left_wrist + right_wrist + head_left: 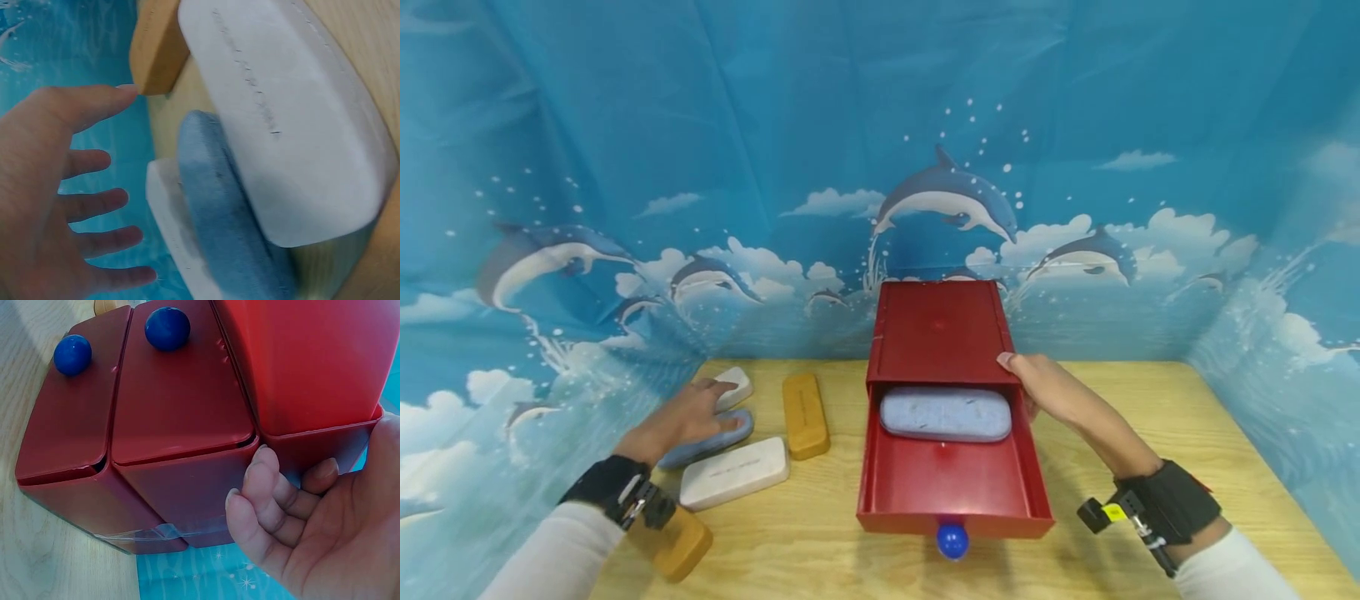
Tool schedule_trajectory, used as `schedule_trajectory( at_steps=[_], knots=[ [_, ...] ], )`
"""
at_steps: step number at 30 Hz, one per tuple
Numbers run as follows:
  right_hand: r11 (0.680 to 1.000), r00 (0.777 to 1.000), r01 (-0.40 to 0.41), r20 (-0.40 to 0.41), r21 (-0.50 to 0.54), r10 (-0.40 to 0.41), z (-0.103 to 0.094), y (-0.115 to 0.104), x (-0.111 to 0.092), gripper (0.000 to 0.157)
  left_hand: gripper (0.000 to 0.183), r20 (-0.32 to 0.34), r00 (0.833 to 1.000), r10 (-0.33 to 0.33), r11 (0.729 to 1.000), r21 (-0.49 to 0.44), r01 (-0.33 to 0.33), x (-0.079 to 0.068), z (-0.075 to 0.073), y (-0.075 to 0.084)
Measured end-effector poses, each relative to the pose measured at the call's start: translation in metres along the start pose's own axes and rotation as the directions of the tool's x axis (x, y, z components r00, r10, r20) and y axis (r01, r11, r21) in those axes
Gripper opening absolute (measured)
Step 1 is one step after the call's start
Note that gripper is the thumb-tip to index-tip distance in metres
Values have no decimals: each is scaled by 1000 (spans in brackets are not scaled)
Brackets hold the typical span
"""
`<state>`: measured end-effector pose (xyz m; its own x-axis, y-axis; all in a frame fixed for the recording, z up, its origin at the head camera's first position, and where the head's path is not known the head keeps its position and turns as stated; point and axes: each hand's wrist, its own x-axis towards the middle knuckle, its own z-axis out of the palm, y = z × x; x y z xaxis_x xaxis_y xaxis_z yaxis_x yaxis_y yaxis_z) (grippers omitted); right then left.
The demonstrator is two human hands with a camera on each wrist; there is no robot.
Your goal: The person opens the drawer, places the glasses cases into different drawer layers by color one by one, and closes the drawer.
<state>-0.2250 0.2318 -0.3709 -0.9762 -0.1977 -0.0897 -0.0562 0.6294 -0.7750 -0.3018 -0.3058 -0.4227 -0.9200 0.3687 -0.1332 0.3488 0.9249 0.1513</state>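
My left hand [688, 412] hovers over a blue glasses case [718, 437] and a small white one [735, 388], fingers spread. In the left wrist view its fingers are extended with nothing between them. Beside these lies a larger white glasses case [737, 473]. On the right, my right hand [1041, 385] grips the upper right edge of a red drawer cabinet [942, 333], thumb on top and fingers curled against its side. The cabinet's top drawer [947, 492] is pulled out, with a grey-blue glasses case [945, 413] lying crosswise at its back.
An orange glasses case [806, 417] lies between the left group and the cabinet; another [681, 546] is partly under the left wrist. Lower drawers with blue knobs [167, 329] are closed. A dolphin-print backdrop [820, 167] walls the wooden table [805, 542].
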Motion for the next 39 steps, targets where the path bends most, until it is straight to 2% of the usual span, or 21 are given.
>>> schedule_trajectory(
  at_steps=[7, 11, 19, 24, 30, 35, 39],
  knots=[
    [1000, 1000, 23, -4, -5, -23, 0, 1, -1, 64, 72, 29, 1000, 7, 999, -44, -5, 0, 16, -11],
    [1000, 1000, 22, -8, -17, -22, 0, 1, 0, 64, 70, 31, 999, 9, 1000, -13, -9, -1, 22, -15],
    [1000, 1000, 13, -14, -23, -13, 0, 1, 0, 65, 76, 39, 998, -55, 998, 30, 54, -1, 29, -17],
    [1000, 1000, 15, -15, -10, -15, 0, 0, 0, 63, 77, 22, 997, -79, 995, 64, 77, -2, 38, -21],
    [1000, 1000, 27, -8, -7, -27, -1, 3, 0, 64, 75, -9, 997, -74, 993, 92, 74, -1, 43, -22],
    [1000, 1000, 27, -10, -5, -27, -1, 3, 0, 64, 76, -44, 997, -57, 996, 69, 60, -2, 48, -20],
    [1000, 1000, 22, -10, -6, -22, 0, 3, 1, 64, 76, -30, 998, -63, 997, 46, 64, -3, 53, -22]
  ],
)
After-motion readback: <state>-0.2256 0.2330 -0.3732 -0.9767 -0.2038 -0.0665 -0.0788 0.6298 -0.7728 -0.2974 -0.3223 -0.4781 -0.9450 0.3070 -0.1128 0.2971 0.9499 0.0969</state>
